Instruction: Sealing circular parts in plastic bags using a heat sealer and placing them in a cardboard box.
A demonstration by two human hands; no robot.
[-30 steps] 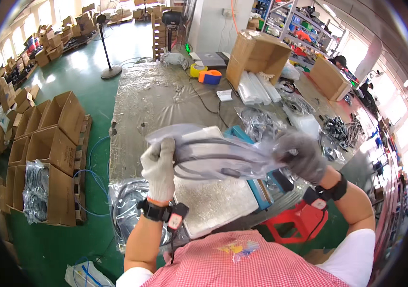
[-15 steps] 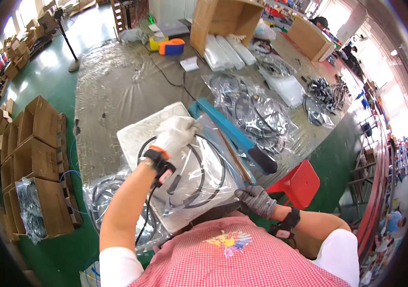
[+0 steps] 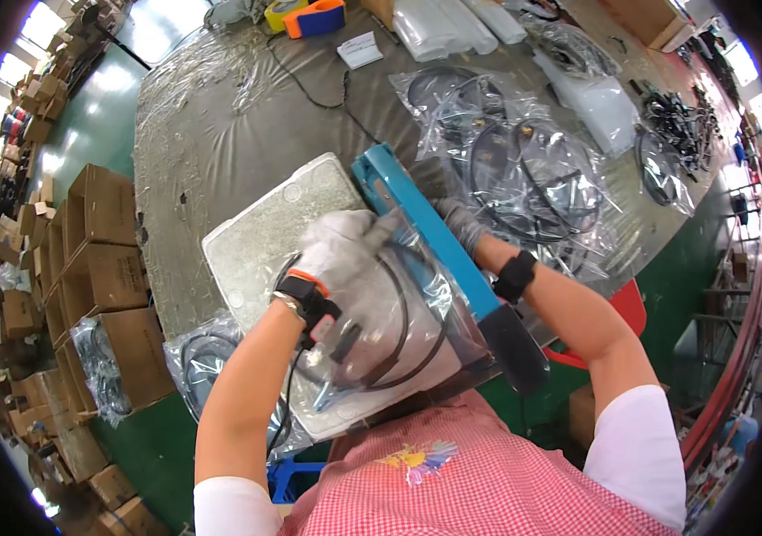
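My left hand [image 3: 338, 246], in a white glove, pinches the upper edge of a clear plastic bag [image 3: 372, 344]. Inside the bag lies a coiled black cable [image 3: 396, 314]. The bag rests on a pale foam block [image 3: 265, 228], its edge beside a teal bag sealer [image 3: 426, 228] with a long black handle [image 3: 513, 348]. My right hand [image 3: 460, 225], in a grey glove, is at the sealer's right side, against its long teal arm. That arm hides the right fingertips, so their grip does not show.
Bagged cables [image 3: 533, 179] are heaped right of the sealer, with another bagged coil [image 3: 202, 353] at the table's left edge. Orange-and-blue tape [image 3: 317, 20] and a paper slip [image 3: 360, 51] lie farther back. Cardboard boxes [image 3: 108, 277] stand at left; a red stool [image 3: 627, 313] at right.
My right hand has moved from the bag's near right corner up to the sealer's right side. My left hand stays at the bag's upper edge. The view has shifted closer over the table.
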